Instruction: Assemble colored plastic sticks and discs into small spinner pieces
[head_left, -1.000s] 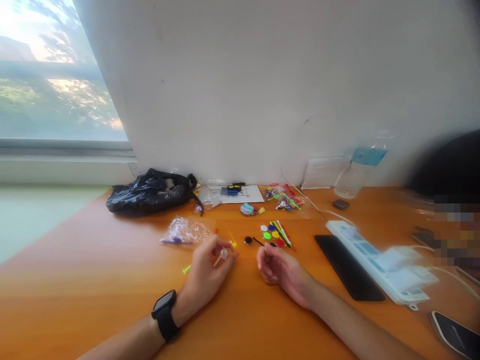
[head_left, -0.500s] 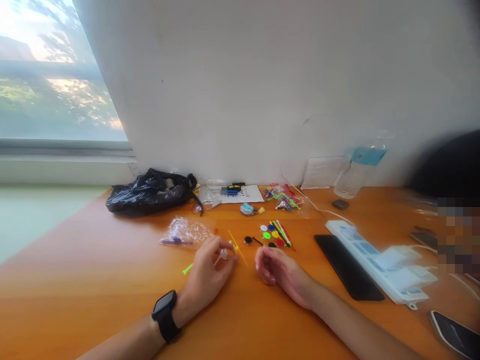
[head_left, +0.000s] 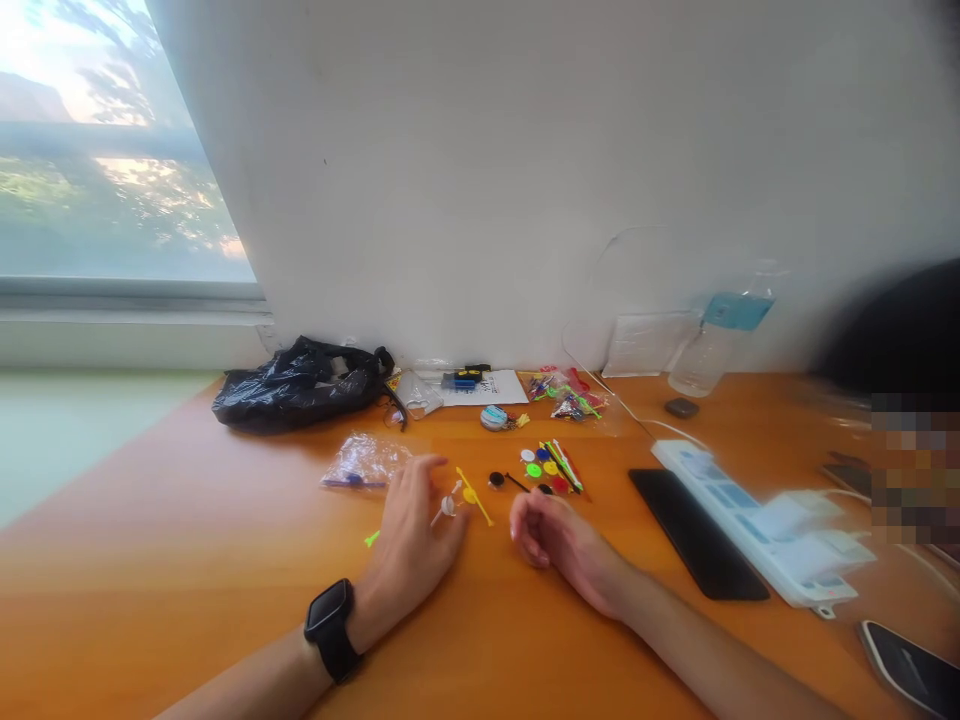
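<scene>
My left hand (head_left: 416, 520) wears a black watch on its wrist. Its thumb and fingers are apart, around a white disc (head_left: 448, 505) with a thin white stick. Just past the thumb lies a thin yellow stick (head_left: 463, 478) with a round yellow disc (head_left: 470, 495) at its middle. A bright green stick end (head_left: 372, 538) shows left of this hand. My right hand (head_left: 559, 540) rests on its side, fingers curled in, and nothing shows in it. Beyond it are a black disc (head_left: 496, 480), several coloured discs (head_left: 533, 470) and a bundle of coloured sticks (head_left: 568, 466).
A clear plastic bag (head_left: 367, 460) lies beyond my left hand, a black bag (head_left: 300, 385) behind it. To the right are a dark phone-like slab (head_left: 694, 535), a power strip (head_left: 720, 490) with plugs and a bottle (head_left: 701, 360). Another person's dark hair is at the right edge.
My left hand's fingers have spread and let go of the yellow stick and disc, which now lie on the table, turned slightly. My right hand has not visibly moved.
</scene>
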